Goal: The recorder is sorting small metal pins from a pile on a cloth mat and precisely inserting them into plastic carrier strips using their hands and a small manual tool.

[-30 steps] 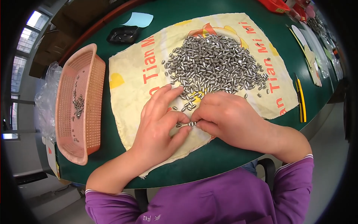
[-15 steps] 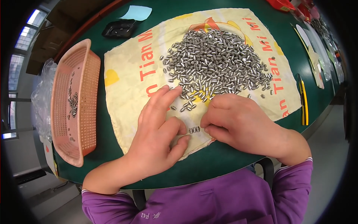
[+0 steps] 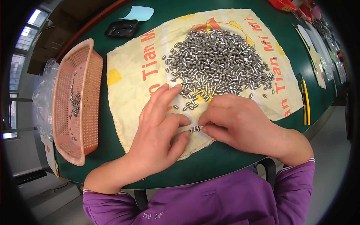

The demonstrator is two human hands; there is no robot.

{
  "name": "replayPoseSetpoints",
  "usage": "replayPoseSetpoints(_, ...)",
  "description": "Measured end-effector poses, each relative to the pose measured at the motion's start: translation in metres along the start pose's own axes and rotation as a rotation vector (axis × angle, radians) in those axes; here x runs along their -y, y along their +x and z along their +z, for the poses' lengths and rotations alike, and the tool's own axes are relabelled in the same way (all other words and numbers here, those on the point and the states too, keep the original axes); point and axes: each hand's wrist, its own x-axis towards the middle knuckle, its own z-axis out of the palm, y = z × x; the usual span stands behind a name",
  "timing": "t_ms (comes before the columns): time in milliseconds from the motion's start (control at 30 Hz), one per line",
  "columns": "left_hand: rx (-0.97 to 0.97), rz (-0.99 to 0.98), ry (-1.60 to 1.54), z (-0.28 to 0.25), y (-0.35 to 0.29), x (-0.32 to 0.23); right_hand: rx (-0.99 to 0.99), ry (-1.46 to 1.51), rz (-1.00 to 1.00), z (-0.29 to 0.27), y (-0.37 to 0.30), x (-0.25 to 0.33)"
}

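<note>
A short row of small silvery, ridged metal pieces (image 3: pixel 194 129) lies on the pale yellow cloth (image 3: pixel 125 90) between my hands. My left hand (image 3: pixel 159 129) rests on the cloth left of the row, its fingers spread; the thumb and index tips are apart, the thumb beside the row's left end. My right hand (image 3: pixel 234 122) is closed in a pinch at the right end, thumb and index on a metal piece that the fingertips partly hide. Just beyond both hands spreads a large heap of the same barrel-shaped pieces (image 3: pixel 221 60), with several loose ones along its near edge.
A pink plastic basket (image 3: pixel 96 108) with a few metal pieces stands at the left, by clear plastic wrap (image 3: pixel 44 101). Further back are a black tray (image 3: pixel 120 29) and light blue paper (image 3: pixel 139 13). A yellow cutter knife (image 3: pixel 306 103) lies on the green table (image 3: pixel 165 173) at right.
My right fingertips have moved slightly left against the row. My left thumb and index have come closer to its other end. The whole view has shifted a little.
</note>
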Motion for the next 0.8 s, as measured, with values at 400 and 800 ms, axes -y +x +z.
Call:
replayPoseSetpoints(400,0.003,-0.018,-0.072,0.003,0.001,0.003,-0.071,-0.04,-0.004,0.017,0.002,0.004)
replayPoseSetpoints(800,0.044,-0.026,-0.125,0.003,0.001,0.003,-0.047,0.001,-0.032,0.013,0.0,0.001)
